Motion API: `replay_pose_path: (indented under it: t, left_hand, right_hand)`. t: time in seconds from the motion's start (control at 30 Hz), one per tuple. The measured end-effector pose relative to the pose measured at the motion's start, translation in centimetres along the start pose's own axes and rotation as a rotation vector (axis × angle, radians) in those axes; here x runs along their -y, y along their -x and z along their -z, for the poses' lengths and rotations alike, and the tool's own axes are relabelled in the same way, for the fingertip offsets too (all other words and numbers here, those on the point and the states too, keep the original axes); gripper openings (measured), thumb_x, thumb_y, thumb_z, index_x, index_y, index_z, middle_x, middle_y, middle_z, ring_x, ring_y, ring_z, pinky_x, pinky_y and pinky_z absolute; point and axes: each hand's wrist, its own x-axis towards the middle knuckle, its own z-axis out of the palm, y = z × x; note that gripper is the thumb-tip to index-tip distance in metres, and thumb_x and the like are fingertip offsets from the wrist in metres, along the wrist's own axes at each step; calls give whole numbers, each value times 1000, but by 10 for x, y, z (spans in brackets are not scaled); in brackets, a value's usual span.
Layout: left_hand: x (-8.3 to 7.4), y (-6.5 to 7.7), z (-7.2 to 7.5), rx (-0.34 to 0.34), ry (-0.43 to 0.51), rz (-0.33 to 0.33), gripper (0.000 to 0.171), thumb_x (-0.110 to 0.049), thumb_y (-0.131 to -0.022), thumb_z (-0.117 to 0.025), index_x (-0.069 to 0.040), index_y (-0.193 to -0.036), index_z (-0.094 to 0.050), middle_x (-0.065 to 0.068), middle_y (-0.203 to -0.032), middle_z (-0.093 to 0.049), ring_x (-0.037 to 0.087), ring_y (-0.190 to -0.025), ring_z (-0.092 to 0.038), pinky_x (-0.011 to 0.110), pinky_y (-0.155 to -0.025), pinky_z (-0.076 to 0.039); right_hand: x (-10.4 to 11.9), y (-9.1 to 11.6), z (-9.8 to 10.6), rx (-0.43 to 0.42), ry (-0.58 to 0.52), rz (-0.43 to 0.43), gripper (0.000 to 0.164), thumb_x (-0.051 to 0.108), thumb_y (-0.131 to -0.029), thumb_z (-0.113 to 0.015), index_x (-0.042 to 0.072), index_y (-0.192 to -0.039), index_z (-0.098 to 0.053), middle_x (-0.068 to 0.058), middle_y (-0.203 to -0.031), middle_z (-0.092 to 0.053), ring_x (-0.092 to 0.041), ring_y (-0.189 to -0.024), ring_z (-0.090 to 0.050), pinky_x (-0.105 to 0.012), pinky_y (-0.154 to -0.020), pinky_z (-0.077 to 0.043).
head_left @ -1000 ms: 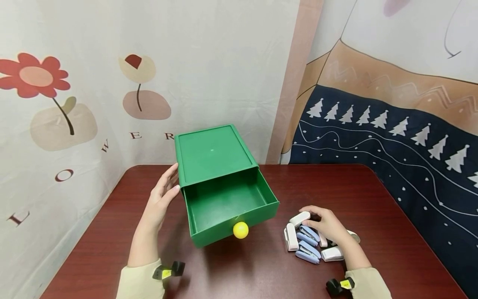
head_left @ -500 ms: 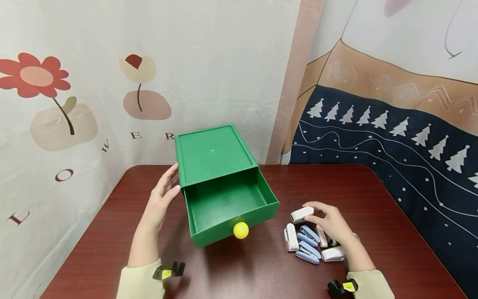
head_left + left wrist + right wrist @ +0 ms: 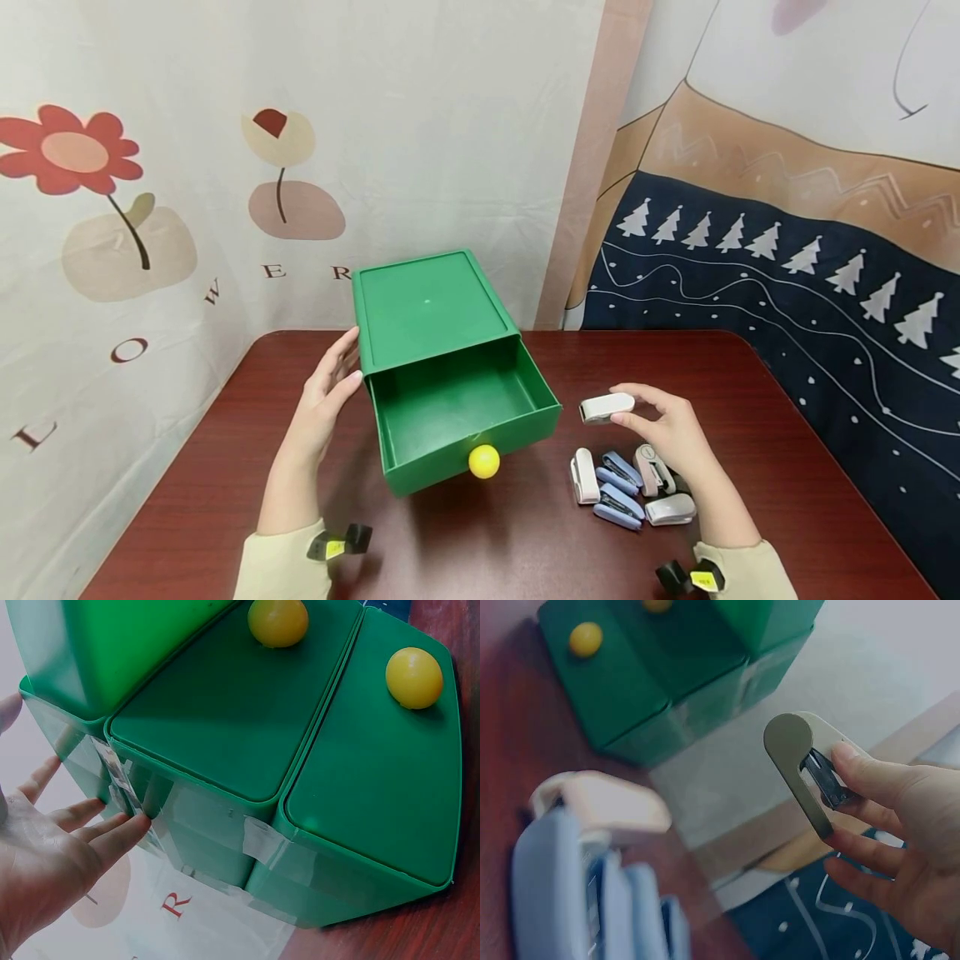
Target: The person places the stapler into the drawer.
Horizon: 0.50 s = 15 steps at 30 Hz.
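My right hand (image 3: 671, 433) pinches a white stapler (image 3: 606, 407) between thumb and fingers, above the table and beyond the other staplers. In the right wrist view this stapler (image 3: 789, 746) shows its rounded grey end and black inner part. A green drawer cabinet (image 3: 431, 308) stands left of it, its top drawer (image 3: 450, 421) pulled out and bare inside. The drawer's yellow knob (image 3: 483, 462) faces me. With fingers extended, my left hand (image 3: 321, 408) touches the cabinet's left side; the left wrist view shows its fingertips against the taped wall (image 3: 172, 802).
Several staplers lie together at the right: a white one (image 3: 584, 477), a blue one (image 3: 619, 508), a pinkish one (image 3: 652, 471) and a grey-white one (image 3: 671, 510) among them. The dark red table (image 3: 517, 542) meets printed curtains (image 3: 465, 125) at its back.
My right hand has picked the white stapler out of the group and carried it up and away from the others. The left hand and the cabinet have stayed put.
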Motion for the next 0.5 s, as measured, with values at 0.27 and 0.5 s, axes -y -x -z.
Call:
replay_pose_path:
  t: [0.27,0.5]
  left_hand:
    - [-1,0,-1,1,-11,7,53,-7,-101,-44,-10,-151,-28,12,-152,-29,27,-138,-27,20,-99,-32]
    - [-1,0,-1,3,0,12,53,-8,-101,-44,-11,-151,-28,12,-152,-28,29,-138,-25,20,-99,-32]
  right_hand:
    - [33,-14,9,-86,-7,66,37,8,-78,-79,12,-114,-70,-4,-108,-69,-3,-92,-56,-19,-73,-46]
    - [57,-27,12,-152,-31,129,39,3,-77,-80,11,-114,-71,-4,-108,-69,-4,-94,-54,-17,-76,-43]
